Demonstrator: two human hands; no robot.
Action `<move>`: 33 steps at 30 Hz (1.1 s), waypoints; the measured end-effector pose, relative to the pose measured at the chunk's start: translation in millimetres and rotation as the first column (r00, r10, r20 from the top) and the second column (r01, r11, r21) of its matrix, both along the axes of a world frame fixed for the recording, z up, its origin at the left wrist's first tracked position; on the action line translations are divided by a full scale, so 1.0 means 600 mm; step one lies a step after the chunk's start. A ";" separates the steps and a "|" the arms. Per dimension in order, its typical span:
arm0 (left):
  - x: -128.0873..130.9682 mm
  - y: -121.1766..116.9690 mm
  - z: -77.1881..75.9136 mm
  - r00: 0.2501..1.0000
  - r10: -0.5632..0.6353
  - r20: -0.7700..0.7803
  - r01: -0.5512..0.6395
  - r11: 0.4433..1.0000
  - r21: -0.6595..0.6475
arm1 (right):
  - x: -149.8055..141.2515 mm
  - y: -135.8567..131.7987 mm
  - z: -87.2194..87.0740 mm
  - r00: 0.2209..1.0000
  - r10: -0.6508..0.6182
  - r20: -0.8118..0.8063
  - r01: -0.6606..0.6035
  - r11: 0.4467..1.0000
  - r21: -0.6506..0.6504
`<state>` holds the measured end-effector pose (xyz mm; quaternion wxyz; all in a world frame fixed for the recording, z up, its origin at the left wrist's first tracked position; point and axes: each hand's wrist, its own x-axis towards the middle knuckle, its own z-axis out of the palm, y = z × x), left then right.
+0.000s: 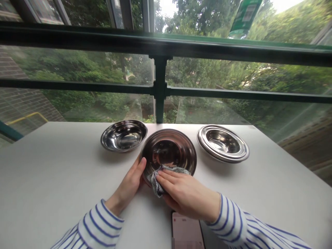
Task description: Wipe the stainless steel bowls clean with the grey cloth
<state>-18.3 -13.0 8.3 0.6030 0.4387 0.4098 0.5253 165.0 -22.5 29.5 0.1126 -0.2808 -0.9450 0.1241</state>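
A steel bowl (168, 148) stands tilted toward me at the middle of the white table (52, 180). My left hand (129, 185) grips its left rim, thumb on the edge. My right hand (185, 193) presses a small checked cloth (159, 180) against the bowl's near inner wall, fingers closed over the cloth. Both sleeves are white with blue stripes.
Another steel bowl (123, 135) sits to the left, and a stack of steel bowls (223, 143) to the right. A phone (187, 232) lies at the near table edge under my right wrist. A glass railing (160, 86) runs just behind the table.
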 end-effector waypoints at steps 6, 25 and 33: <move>-0.003 0.006 0.000 0.997 0.068 -0.033 -0.065 0.995 0.071 | 0.001 -0.003 0.012 0.998 -0.040 -0.051 0.039 0.999 -0.031; 0.003 0.005 -0.004 0.999 0.031 0.025 -0.032 0.999 0.018 | 0.006 0.005 0.020 1.000 0.002 0.030 -0.001 0.999 -0.047; 0.004 0.006 -0.009 1.000 0.016 0.004 -0.016 0.999 0.039 | -0.003 0.011 0.004 1.000 -0.015 -0.024 0.016 1.000 0.016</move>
